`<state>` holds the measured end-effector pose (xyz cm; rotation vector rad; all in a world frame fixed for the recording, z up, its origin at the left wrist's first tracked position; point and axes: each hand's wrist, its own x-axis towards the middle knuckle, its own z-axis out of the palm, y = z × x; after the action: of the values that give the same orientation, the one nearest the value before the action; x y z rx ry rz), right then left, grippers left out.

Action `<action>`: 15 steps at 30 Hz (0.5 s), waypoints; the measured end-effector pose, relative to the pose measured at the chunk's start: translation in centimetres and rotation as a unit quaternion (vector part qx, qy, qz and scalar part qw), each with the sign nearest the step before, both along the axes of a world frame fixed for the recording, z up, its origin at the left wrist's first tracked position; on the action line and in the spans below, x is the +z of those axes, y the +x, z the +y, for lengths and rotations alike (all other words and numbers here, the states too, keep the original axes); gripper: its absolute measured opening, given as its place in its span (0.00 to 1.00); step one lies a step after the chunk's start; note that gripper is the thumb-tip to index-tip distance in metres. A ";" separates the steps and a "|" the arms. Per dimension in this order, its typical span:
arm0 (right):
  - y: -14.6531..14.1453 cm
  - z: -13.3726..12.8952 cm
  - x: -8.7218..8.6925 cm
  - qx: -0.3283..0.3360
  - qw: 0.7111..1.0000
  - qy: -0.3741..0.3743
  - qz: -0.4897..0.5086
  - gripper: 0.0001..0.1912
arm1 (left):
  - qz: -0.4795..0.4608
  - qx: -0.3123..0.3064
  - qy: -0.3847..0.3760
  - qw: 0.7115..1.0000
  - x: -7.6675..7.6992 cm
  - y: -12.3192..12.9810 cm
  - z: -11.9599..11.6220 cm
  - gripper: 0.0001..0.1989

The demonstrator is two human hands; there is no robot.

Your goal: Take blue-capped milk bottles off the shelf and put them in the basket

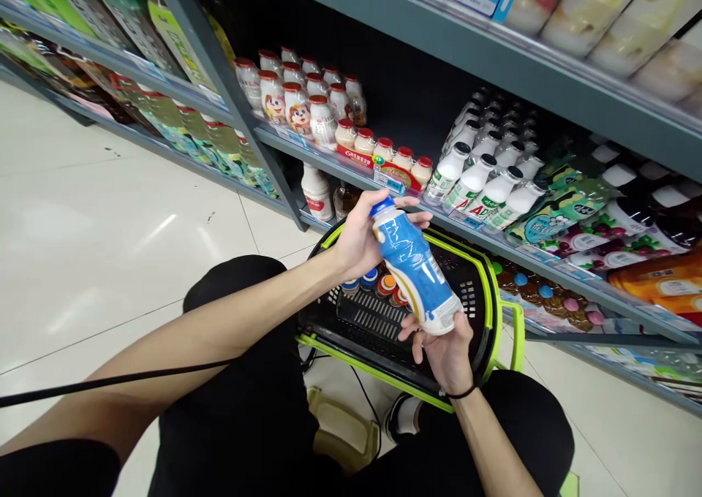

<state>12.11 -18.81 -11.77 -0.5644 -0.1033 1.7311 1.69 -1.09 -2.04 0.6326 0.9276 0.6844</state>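
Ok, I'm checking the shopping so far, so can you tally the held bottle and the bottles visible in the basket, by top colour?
Blue tops: 3 (the held bottle, plus two blue-topped bottles in the basket)
Orange or reddish tops: 2 (orange-topped bottles in the basket)
Total: 5 visible; others may be hidden.

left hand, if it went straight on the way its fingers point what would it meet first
Beyond the blue bottle it holds, the left hand would probably meet the white black-capped bottles, or the shelf edge just below them; depth is hard to judge here.
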 end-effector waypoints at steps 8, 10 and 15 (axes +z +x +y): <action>0.4 -0.7 -0.8 -0.114 0.966 0.020 -0.230 0.29 | -0.016 0.006 -0.002 1.000 -0.4 -0.5 0.2 0.22; 0.3 -1.0 -1.0 -0.127 0.937 0.025 -0.326 0.34 | -0.014 0.006 -0.007 1.000 -0.5 -0.5 0.2 0.22; -0.1 -1.3 -2.4 -0.219 0.805 0.109 -0.540 0.40 | -0.009 -0.007 -0.007 1.000 -0.4 -0.4 0.2 0.22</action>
<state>12.01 -20.08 -14.13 -1.2344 -0.8934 0.7547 1.31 -0.92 -2.48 0.6184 0.9093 0.6687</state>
